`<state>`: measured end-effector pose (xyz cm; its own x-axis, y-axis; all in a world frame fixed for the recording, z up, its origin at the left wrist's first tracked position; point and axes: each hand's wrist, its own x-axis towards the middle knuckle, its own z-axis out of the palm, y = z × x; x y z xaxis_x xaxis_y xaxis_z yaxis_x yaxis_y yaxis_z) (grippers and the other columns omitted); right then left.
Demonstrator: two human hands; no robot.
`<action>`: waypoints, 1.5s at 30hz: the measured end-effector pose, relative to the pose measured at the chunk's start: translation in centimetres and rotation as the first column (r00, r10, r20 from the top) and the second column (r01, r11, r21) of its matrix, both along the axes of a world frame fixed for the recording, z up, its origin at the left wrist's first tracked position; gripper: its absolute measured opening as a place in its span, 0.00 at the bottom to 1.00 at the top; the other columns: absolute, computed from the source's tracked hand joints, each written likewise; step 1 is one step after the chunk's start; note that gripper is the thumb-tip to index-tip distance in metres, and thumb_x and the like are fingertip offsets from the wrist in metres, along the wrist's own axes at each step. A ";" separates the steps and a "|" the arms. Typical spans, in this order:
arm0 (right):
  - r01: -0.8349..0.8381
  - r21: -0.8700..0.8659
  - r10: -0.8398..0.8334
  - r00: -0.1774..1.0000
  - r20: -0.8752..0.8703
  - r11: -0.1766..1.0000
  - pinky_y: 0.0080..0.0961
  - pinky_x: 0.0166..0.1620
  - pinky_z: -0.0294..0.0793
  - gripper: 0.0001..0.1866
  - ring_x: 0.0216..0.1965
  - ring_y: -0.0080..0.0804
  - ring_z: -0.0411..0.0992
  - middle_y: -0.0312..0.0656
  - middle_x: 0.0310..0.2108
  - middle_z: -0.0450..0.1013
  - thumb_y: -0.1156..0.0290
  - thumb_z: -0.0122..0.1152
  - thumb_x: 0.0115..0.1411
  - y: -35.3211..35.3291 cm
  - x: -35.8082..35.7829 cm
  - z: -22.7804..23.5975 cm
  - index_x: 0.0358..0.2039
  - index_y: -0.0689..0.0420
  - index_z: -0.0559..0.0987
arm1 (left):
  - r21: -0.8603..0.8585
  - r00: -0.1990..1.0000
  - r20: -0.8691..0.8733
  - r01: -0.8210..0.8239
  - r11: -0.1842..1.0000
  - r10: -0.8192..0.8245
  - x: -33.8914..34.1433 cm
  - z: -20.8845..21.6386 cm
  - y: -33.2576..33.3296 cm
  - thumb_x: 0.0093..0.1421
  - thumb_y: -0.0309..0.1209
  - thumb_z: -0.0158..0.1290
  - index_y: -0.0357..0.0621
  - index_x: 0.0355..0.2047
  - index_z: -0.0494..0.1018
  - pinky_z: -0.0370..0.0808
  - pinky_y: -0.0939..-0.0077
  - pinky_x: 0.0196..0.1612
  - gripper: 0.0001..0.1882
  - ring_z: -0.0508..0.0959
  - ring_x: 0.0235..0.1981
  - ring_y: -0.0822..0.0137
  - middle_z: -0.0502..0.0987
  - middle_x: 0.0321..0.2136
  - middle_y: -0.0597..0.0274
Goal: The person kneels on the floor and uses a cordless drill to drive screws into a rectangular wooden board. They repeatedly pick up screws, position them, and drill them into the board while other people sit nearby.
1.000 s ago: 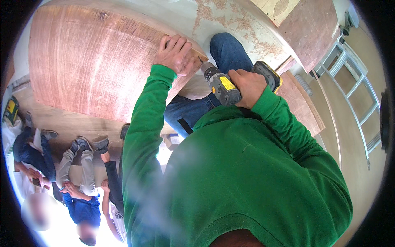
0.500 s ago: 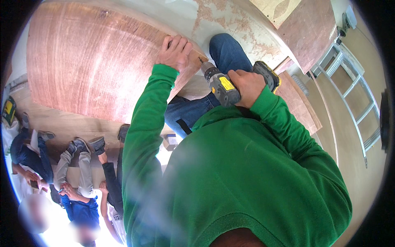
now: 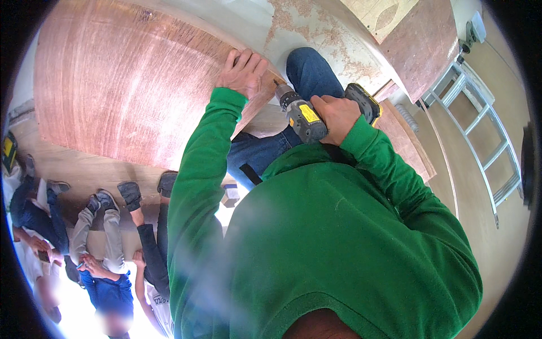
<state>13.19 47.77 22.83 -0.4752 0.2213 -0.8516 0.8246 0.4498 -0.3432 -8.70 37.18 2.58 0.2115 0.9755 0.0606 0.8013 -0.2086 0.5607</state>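
Note:
A large reddish-brown plywood panel (image 3: 130, 85) lies across the upper left, reaching to my legs. My left hand (image 3: 244, 73) is closed over its upper right edge, near the corner, the fingertips bent down at the rim. My right hand (image 3: 340, 120) grips the handle of a dark cordless drill (image 3: 305, 120) with a yellow label, its battery (image 3: 364, 101) showing beyond the hand. The drill's chuck (image 3: 286, 95) points up and left at the panel's corner, just right of my left hand. Its bit meets the wood there; how deep it sits I cannot tell.
Sawdust lies on a pale surface (image 3: 316, 34) at the top. More plywood (image 3: 420, 51) stands at the upper right, with a metal ladder (image 3: 480, 121) beyond it. Several people sit at the lower left, their shoes (image 3: 104, 200) near the panel.
Less of the drill bit shows between chuck and panel, and the drill has shifted slightly up and left. My left hand keeps its place on the panel edge.

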 end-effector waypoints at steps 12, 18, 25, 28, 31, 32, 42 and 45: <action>-0.032 -0.011 0.033 0.999 0.040 0.999 0.52 0.44 0.83 0.34 0.41 0.55 0.83 0.48 0.39 0.80 0.59 0.82 0.42 0.0 -0.4 -0.9 0.47 0.54 0.75 | -0.050 1.000 -0.004 0.013 0.999 -0.013 -0.1 0.9 0.2 0.59 0.33 0.56 0.48 0.42 0.77 0.67 0.57 0.61 0.11 0.76 0.55 0.59 0.78 0.44 0.63; -0.060 0.021 0.059 0.998 0.017 0.998 0.51 0.42 0.84 0.31 0.39 0.55 0.83 0.49 0.38 0.81 0.59 0.80 0.43 -0.4 -0.6 -1.2 0.46 0.55 0.76 | -0.042 1.000 -0.018 0.007 0.999 -0.008 0.0 0.8 0.1 0.59 0.33 0.56 0.48 0.42 0.77 0.67 0.57 0.60 0.11 0.76 0.55 0.59 0.78 0.44 0.62; -0.200 0.096 0.209 0.973 -0.095 0.975 0.48 0.39 0.85 0.21 0.38 0.53 0.84 0.50 0.36 0.81 0.66 0.74 0.50 0.4 -0.9 -1.4 0.43 0.58 0.78 | -0.001 0.995 -0.096 0.016 1.000 -0.016 0.3 -0.2 -0.2 0.59 0.35 0.60 0.47 0.43 0.77 0.67 0.53 0.60 0.13 0.76 0.56 0.57 0.79 0.48 0.61; -0.250 0.176 0.278 0.946 -0.164 0.952 0.48 0.39 0.85 0.17 0.38 0.53 0.84 0.50 0.35 0.81 0.71 0.71 0.51 0.7 0.0 -1.3 0.41 0.60 0.79 | -0.010 0.991 -0.135 0.015 1.000 -0.016 0.6 0.4 -0.6 0.62 0.35 0.60 0.47 0.45 0.76 0.67 0.49 0.61 0.13 0.76 0.59 0.56 0.79 0.50 0.61; -0.228 0.154 0.260 0.937 -0.234 0.961 0.48 0.41 0.84 0.22 0.39 0.54 0.83 0.50 0.37 0.81 0.71 0.73 0.49 0.5 2.9 -0.8 0.45 0.60 0.78 | 0.032 0.980 -0.198 -0.006 0.999 0.012 0.9 0.7 -0.7 0.64 0.35 0.58 0.47 0.46 0.76 0.64 0.43 0.64 0.12 0.74 0.63 0.55 0.79 0.52 0.59; -0.181 0.143 0.212 0.946 -0.244 0.973 0.48 0.42 0.84 0.23 0.40 0.54 0.83 0.51 0.38 0.80 0.71 0.74 0.48 0.4 4.5 -0.4 0.46 0.60 0.78 | 0.056 0.974 -0.225 -0.021 0.998 0.033 1.1 0.5 -0.6 0.65 0.36 0.57 0.47 0.46 0.77 0.63 0.41 0.66 0.12 0.73 0.65 0.54 0.79 0.52 0.58; 0.143 0.104 -0.112 0.960 -0.257 0.984 0.52 0.48 0.81 0.35 0.46 0.57 0.80 0.51 0.43 0.78 0.70 0.78 0.43 -6.9 22.5 -3.7 0.53 0.58 0.75 | 0.043 0.962 -0.249 -0.107 0.993 0.114 3.4 1.5 -1.4 0.66 0.34 0.59 0.49 0.48 0.81 0.65 0.35 0.66 0.12 0.76 0.64 0.56 0.82 0.53 0.60; 0.214 0.143 -0.149 0.918 -0.367 0.966 0.53 0.47 0.81 0.38 0.47 0.57 0.80 0.51 0.44 0.77 0.69 0.80 0.42 -8.7 25.8 -6.6 0.55 0.56 0.72 | 0.038 0.904 -0.413 -0.103 0.994 0.109 5.0 3.4 -2.2 0.67 0.38 0.57 0.48 0.50 0.81 0.66 0.31 0.64 0.14 0.75 0.64 0.56 0.81 0.55 0.60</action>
<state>38.94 39.08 16.25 -0.6729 0.4631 -0.5769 0.7389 0.3839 -0.5537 -3.67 34.97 5.97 0.1158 0.9933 0.0046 0.9784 -0.1148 0.1717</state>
